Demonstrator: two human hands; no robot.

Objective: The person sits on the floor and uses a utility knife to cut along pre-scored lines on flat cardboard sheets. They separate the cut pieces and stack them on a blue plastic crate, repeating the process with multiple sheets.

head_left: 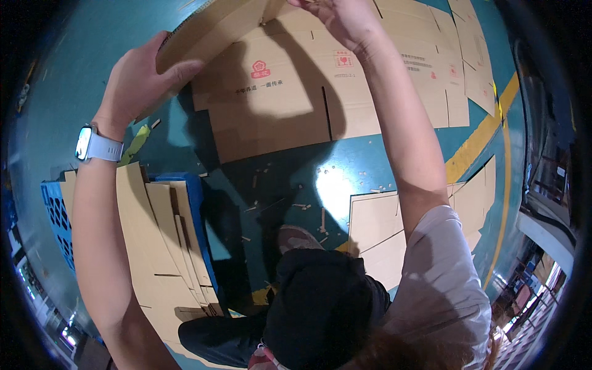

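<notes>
At the upper left my left hand [140, 77] is closed round the edge of a raised brown cardboard sheet [216, 29], its thumb lying along the near side. The sheet tilts up and runs out past the top of the view. At the top my right hand [345, 21] has its fingertips at the other end of this sheet, bent as if closed on it; the picture's edge cuts part of them off. Below both hands, flat cardboard carton blanks [277, 126] with red and black print lie on the floor, shaded by my arms.
A blue plastic pallet [196, 216] at the left bears stacked cardboard pieces [139, 228]. More flat cardboard [376, 228] lies at the right by my leg. Small cardboard scraps [302, 205] and a green strip [137, 143] litter the green floor. Yellow lines [475, 148] cross the floor at the right.
</notes>
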